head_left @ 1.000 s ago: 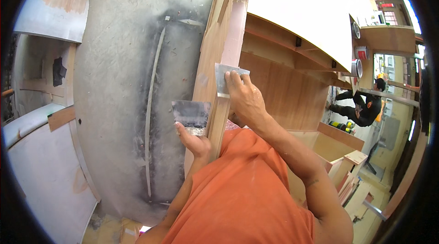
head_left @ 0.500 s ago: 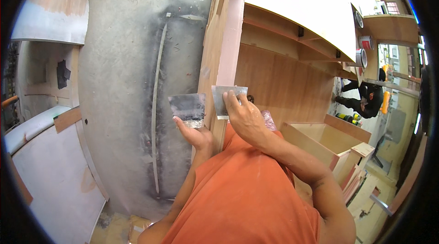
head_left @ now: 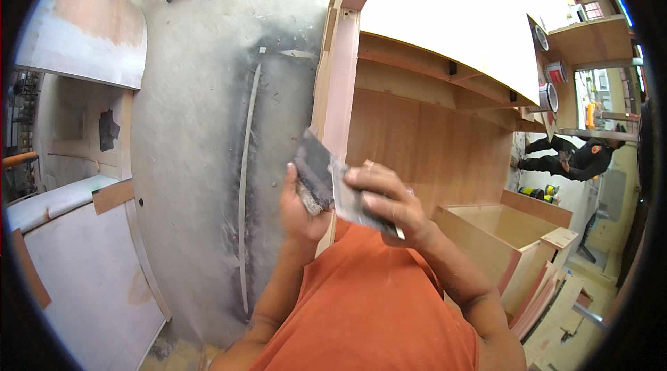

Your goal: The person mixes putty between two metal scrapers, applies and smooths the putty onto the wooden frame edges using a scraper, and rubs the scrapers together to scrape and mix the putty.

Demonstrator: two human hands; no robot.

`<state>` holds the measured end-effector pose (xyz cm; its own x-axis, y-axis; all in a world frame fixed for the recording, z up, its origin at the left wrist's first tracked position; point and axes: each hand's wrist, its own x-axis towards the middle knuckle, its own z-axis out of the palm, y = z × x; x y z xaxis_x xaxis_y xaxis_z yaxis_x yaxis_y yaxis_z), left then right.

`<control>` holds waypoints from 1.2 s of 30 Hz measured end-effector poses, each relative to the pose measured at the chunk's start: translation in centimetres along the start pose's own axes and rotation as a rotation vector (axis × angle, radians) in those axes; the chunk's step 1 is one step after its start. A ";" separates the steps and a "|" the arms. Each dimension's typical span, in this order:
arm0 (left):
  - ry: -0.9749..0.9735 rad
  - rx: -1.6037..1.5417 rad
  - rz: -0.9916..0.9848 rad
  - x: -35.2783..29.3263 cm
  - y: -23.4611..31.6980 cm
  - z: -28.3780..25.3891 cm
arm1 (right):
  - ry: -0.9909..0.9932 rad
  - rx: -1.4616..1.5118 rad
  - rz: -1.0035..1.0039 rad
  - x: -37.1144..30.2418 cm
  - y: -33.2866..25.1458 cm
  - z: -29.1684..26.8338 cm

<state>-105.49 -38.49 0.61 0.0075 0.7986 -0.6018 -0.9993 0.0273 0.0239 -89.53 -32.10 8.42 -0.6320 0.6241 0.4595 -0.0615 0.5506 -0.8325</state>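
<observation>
My left hand [head_left: 300, 217] is closed on a broad putty knife [head_left: 315, 162], its dark, smeared blade tilted up and crusted near the hand. In my right hand [head_left: 397, 199] is a second flat metal putty knife [head_left: 347, 199], slightly blurred, gripped with the fingers over its face. The edge of this one meets or overlaps the left blade; contact is hard to tell. Just beyond both blades runs a wooden edge with a pale pink coated strip [head_left: 340, 86]. Neither blade appears to lie on the strip.
A wooden cabinet with a white panel [head_left: 445, 17] stands to the right, cans [head_left: 548, 96] on its far side. An open wooden box [head_left: 486, 221] sits at lower right. White-coated panels [head_left: 83, 253] stand left on the grey floor [head_left: 187, 162]. A person [head_left: 580, 159] in dark clothes is farther right.
Both blades have turned and come together in front of me. The right knife has moved off the end of the pink strip. The view has shifted slightly.
</observation>
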 end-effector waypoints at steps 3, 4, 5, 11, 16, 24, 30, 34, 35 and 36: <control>-0.136 0.121 -0.022 0.0 -0.4 2.2 | 0.013 -0.015 0.052 -0.4 1.3 0.1; -0.168 0.264 0.022 -0.1 -0.6 2.8 | 0.075 -0.100 0.053 -0.6 2.0 0.0; -0.144 0.287 0.075 -0.2 -0.8 3.3 | 0.056 -0.159 0.123 -0.5 2.9 -0.9; -0.434 0.447 0.170 1.1 0.7 4.5 | 0.504 0.026 0.483 -0.2 3.0 -5.5; -0.352 0.552 0.374 2.6 0.3 5.0 | 0.896 0.597 0.679 1.2 -1.6 -4.1; -0.430 1.272 0.628 1.3 0.7 5.8 | 0.719 0.387 0.775 2.8 -1.1 -3.2; -0.402 1.418 0.455 1.0 3.4 2.2 | 0.495 0.145 0.725 7.3 0.7 -7.0; -0.038 0.708 0.636 1.4 2.8 -1.6 | 0.152 -0.411 0.587 10.2 7.1 -8.3; 0.033 0.564 0.671 1.4 2.5 -2.6 | 0.072 -0.596 0.486 10.7 9.1 -8.0; 0.065 0.561 0.649 1.4 2.1 -3.6 | -0.010 -0.778 0.380 11.2 11.2 -7.6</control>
<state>-107.70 -39.49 -3.03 -0.5787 0.7233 -0.3768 -0.6395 -0.1158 0.7600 -91.41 -14.74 6.61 -0.5096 0.8397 0.1875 0.6988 0.5311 -0.4792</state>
